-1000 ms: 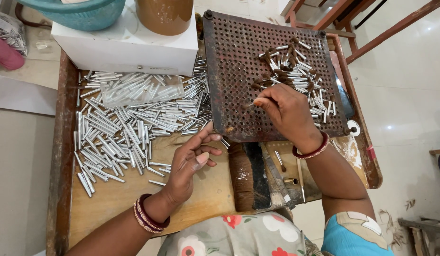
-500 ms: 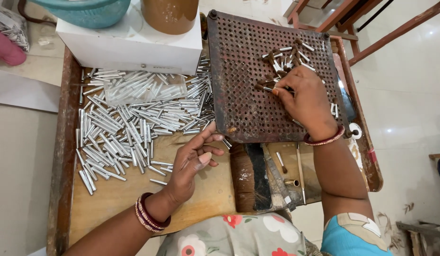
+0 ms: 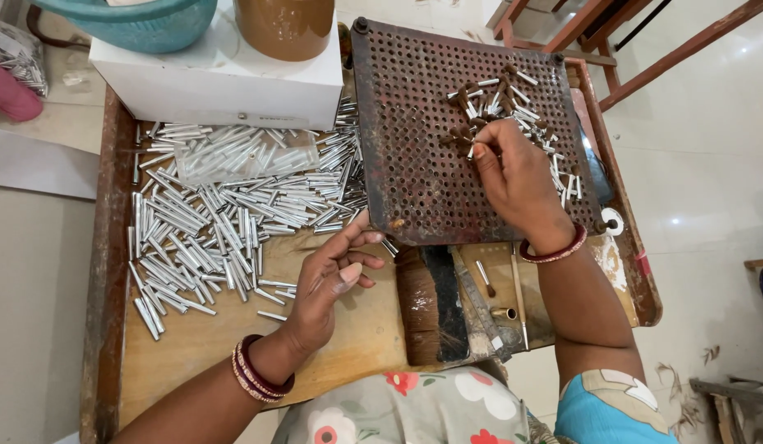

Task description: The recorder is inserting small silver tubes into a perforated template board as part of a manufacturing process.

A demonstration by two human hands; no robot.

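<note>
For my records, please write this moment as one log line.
left hand: open, beside tubes | right hand: pinching small piece on perforated plate

Top edge cuts my view of the teal basin [image 3: 126, 20] and brown jar [image 3: 284, 26] | my right hand [image 3: 521, 185] hides the perforated plate [image 3: 414, 140] beneath it | whatever its fingertips [image 3: 478, 151] pinch is too small to tell | left forearm runs off the bottom edge.
</note>
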